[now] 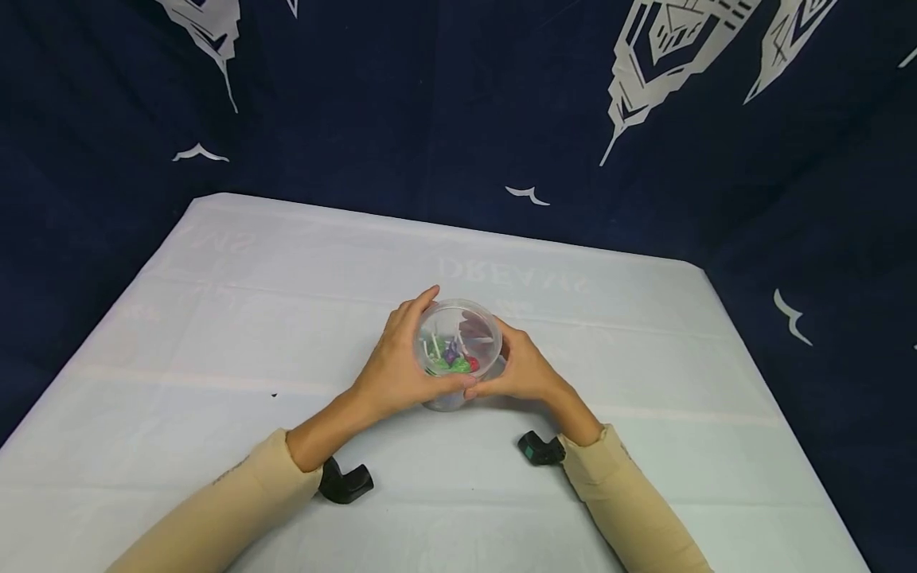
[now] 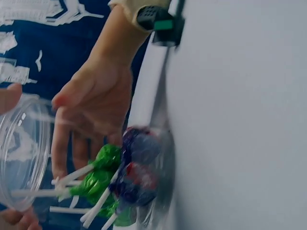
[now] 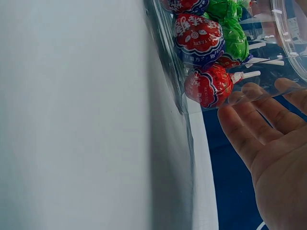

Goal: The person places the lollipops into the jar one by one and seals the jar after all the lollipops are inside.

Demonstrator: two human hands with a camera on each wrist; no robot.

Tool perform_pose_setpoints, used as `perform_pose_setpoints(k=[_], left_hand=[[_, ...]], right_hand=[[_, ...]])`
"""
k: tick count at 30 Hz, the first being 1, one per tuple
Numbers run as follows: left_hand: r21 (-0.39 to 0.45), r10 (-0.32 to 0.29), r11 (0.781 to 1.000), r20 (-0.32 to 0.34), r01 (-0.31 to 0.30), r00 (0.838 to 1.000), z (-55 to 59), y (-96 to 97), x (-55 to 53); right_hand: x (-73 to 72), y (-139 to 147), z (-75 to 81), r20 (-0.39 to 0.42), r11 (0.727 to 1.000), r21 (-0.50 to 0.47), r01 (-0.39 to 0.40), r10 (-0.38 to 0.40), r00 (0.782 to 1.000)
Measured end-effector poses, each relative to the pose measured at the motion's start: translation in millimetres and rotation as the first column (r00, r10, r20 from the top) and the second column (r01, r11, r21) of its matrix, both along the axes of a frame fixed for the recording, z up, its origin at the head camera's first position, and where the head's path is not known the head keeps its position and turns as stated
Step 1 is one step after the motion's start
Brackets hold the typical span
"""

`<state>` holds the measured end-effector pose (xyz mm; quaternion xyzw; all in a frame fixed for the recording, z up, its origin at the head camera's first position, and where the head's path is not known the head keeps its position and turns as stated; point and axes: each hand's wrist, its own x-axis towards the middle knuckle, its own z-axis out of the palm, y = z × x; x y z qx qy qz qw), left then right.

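Both hands hold a clear plastic jar [image 1: 447, 398] at the middle of the table, its round rim facing up. My left hand [image 1: 397, 362] grips the upper left side, fingers round the back and thumb across the front. On the other side my right hand [image 1: 526, 366] holds the jar, thumb in front near the left thumb. Lollipops with white sticks lie inside: green-wrapped ones [image 2: 96, 182], a red one [image 3: 209, 86] and red-and-purple ones [image 3: 199, 38]. In the right wrist view, fingertips of the right hand [image 3: 278, 148] meet the clear wall beside the red lollipop.
A white cloth [image 1: 215, 334] covers the table. Dark blue fabric with white prints [image 1: 401, 119] hangs behind it. Black wrist cameras [image 1: 345, 483] sit below the beige sleeves [image 1: 236, 501]. A tiny dark speck [image 1: 274, 395] lies left of the hands.
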<state>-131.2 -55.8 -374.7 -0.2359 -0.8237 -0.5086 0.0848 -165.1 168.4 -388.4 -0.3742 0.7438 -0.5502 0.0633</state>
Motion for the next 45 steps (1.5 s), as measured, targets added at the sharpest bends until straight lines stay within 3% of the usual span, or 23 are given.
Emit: perform_pose_setpoints(k=[5, 8, 12, 17, 21, 23, 27, 30, 38, 40, 45], left_hand=[[-0.033, 0.091, 0.995, -0.094, -0.095, 0.991, -1.5, 7.5, 3.3], [-0.061, 0.053, 0.996, -0.115, -0.060, 0.992, -0.2, 5.9, 2.6], [-0.052, -0.028, 0.998, -0.074, 0.024, 0.997, -0.8, 0.2, 0.1], [0.025, -0.015, 1.000, -0.067, 0.017, 0.998, -10.2, 1.3, -3.0], [0.126, -0.057, 0.990, -0.062, 0.064, 0.996, -16.0, -1.4, -5.4], [0.141, -0.042, 0.989, -0.029, 0.046, 0.999, -17.8, -1.6, -4.3], [0.114, 0.041, 0.992, 0.060, -0.048, 0.997, -18.3, 3.3, 1.4], [0.109, 0.061, 0.992, 0.078, -0.070, 0.995, -16.7, 4.5, 1.4], [0.107, -0.084, 0.991, 0.025, 0.081, 0.996, -19.0, -7.8, -16.4], [0.087, -0.064, 0.994, 0.018, 0.062, 0.998, -19.5, -6.7, -14.1], [0.068, 0.057, 0.996, 0.046, -0.060, 0.997, -20.2, 7.4, 1.2]], right_hand=[[-2.2, 2, -4.2, 0.007, 1.000, -0.006, 0.013, -0.013, 1.000], [-7.3, 5, -13.5, 0.007, 1.000, 0.000, 0.019, -0.019, 1.000], [-10.8, 7, -19.3, -0.006, 1.000, 0.007, 0.018, -0.018, 1.000], [-10.8, 6, -20.2, -0.002, 1.000, -0.004, 0.006, -0.006, 1.000], [-10.8, 6, -20.1, -0.007, 1.000, 0.010, 0.016, -0.016, 1.000], [-10.8, 5, -19.6, -0.004, 1.000, 0.013, 0.021, -0.021, 1.000], [-11.0, 5, -18.7, 0.008, 1.000, 0.008, 0.024, -0.024, 1.000], [-11.4, 4, -18.4, 0.002, 1.000, 0.006, 0.018, -0.018, 1.000], [-10.2, 5, -19.2, 0.004, 1.000, 0.011, 0.012, -0.012, 1.000], [-9.6, 6, -18.9, 0.012, 1.000, 0.016, 0.020, -0.020, 1.000], [-9.9, 7, -19.3, 0.015, 0.999, 0.014, 0.029, -0.030, 0.999]])
